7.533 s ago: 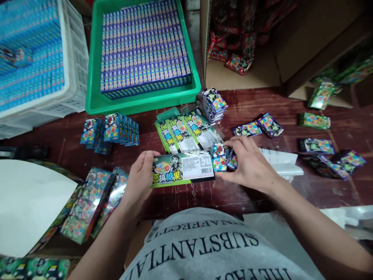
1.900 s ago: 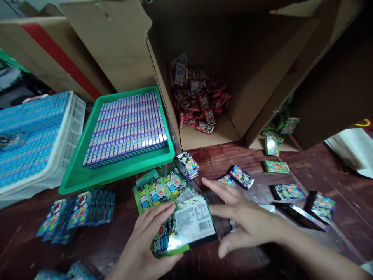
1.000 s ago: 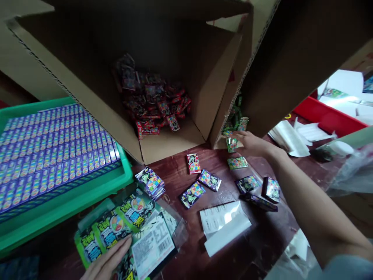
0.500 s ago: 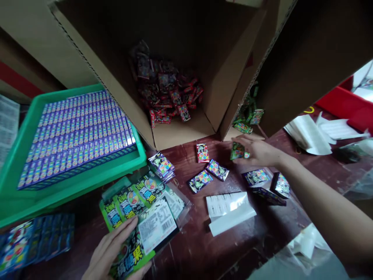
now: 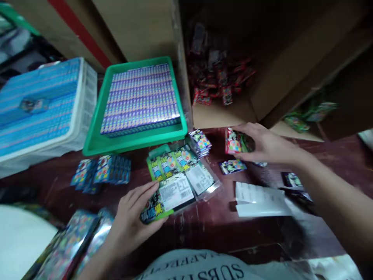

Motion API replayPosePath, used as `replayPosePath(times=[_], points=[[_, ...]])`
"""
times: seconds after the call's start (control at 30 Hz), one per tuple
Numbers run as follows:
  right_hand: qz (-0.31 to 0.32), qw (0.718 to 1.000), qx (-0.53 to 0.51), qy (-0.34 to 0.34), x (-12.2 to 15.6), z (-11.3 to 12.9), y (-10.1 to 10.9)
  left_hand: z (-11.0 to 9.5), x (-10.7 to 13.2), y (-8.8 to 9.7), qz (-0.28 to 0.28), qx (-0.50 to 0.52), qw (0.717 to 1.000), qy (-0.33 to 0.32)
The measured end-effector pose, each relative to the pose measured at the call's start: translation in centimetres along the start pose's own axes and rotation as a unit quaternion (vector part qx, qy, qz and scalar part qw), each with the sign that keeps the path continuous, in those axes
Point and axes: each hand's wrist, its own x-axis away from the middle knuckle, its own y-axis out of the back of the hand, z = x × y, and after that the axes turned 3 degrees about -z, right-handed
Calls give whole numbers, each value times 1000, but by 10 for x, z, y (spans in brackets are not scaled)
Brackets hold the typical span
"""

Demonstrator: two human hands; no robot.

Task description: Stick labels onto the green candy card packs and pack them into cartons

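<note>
My left hand (image 5: 134, 212) is closed on the near edge of a green and black candy bag (image 5: 176, 192), thumb underneath and fingers on top. The bag bears white barcode labels, and a similar bag lies partly under it. Between the fingers of my right hand (image 5: 256, 142) is a small green candy packet (image 5: 247, 143). A red candy packet (image 5: 233, 140) lies right against it; whether it is gripped too I cannot tell. Just nearer lies a purple packet (image 5: 232, 166). A small stack of purple packets (image 5: 200, 142) stands beyond the bags.
Cardboard boxes at the back hold red packets (image 5: 227, 95) and green packets (image 5: 297, 122). Left of them are a green tray (image 5: 134, 144) of purple packets and a white crate (image 5: 84, 97) of blue ones. A white sheet (image 5: 262, 200) and blue packets (image 5: 112, 169) lie on the table.
The view has swung left, bringing in the white crate. My right hand, with the green packet, has moved from the green packets' box to the red packet. My left hand keeps the bag.
</note>
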Motion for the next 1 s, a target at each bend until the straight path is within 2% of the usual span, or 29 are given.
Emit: replayPosePath(times=[0.1, 0.17, 0.3, 0.4, 0.47, 0.6, 0.77, 0.9, 1.0], points=[[81, 986, -101, 102, 19, 54, -4, 2, 8, 8, 20, -2, 1000, -20], [132, 975, -116, 135, 28, 84, -16, -1, 11, 11, 29, 16, 999, -37], [129, 982, -72, 121, 35, 118, -44, -10, 16, 11, 38, 35, 997, -53], [116, 988, -10, 99, 40, 136, -66, -13, 24, 2, 46, 22, 998, -36], [116, 990, -6, 79, 46, 147, -82, -13, 31, -7, 59, -3, 998, -23], [135, 984, -96, 61, 66, 152, -104, -9, 44, -21, 96, -33, 995, -14], [150, 984, -91, 42, 76, 135, -96, -8, 48, -22, 109, -4, 994, -5], [174, 978, -102, 50, 79, 139, -95, -10, 50, -20, 100, 14, 995, -5], [126, 984, -121, 31, 84, 145, -105, -12, 53, -18, 92, 10, 996, -7]])
